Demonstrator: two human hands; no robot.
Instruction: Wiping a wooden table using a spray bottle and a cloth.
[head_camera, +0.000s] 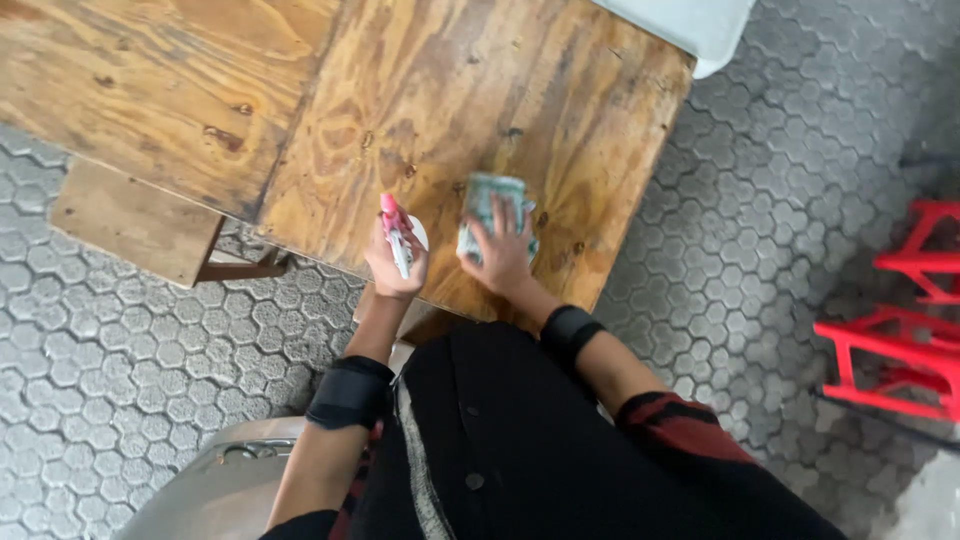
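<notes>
Head view, left hand: your left hand (396, 262) is curled tight around a spray bottle (397, 233), white body with a pink top, held upright over the near edge of the bench (300, 110).
Head view, right hand: your right hand (500, 250) lies flat, fingers spread, pressing down on a folded cloth (487, 205), pale green-grey with a pattern.
Cloth: under your right fingers and showing beyond them, lying on the bench top, just beside the bottle on its right.
Bottle: just left of the right hand; whether its base touches the wood, cannot tell.
Wrists: a black band (350, 392) on your left forearm, another on the right, well behind each hand.
Bench: knotty plywood top, stained in spots, stretching away ahead of both hands.
Left of left hand: a lower wooden plank seat (135, 222) on a metal bracket.
Right of right hand: red metal frames (900, 340), well apart, standing on grey hexagon paving (740, 200).
Beyond bench: a pale grey corner (690, 25) at the far edge.
</notes>
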